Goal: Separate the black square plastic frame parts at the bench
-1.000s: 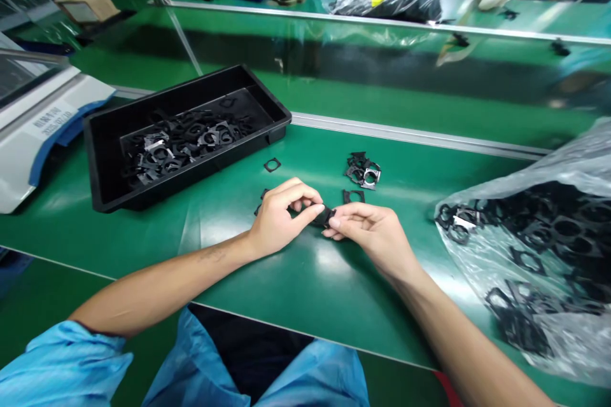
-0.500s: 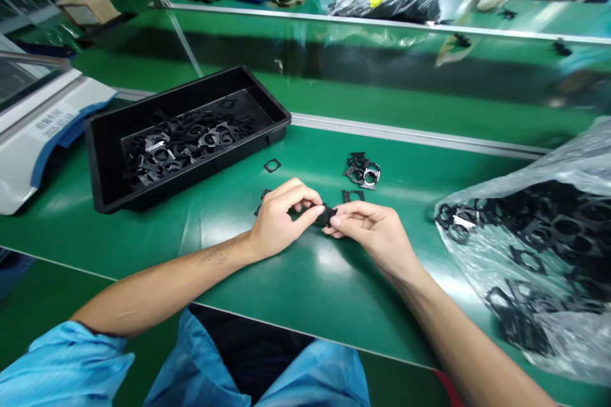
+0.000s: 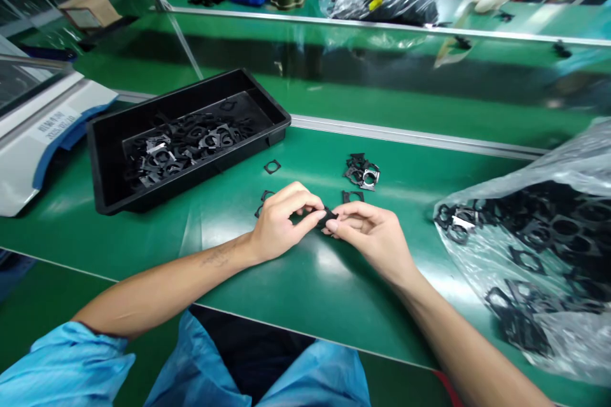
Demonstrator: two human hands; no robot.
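Black part (image 3: pixel 329 217) (exact shape unclear) sits between both hands (image 3: pixel 286 221) (image 3: pixel 377 233).

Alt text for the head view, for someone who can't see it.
Left-hand grip and right-hand grip hold a small black part between them over a green table. A black tray of dark pieces sits at left, a clear plastic bag of black pieces at right.

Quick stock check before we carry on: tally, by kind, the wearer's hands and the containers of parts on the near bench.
Bare left hand and right hand, both holding a small black item: 2
Black rectangular plastic tray: 1
Clear plastic bag: 1
Total: 4
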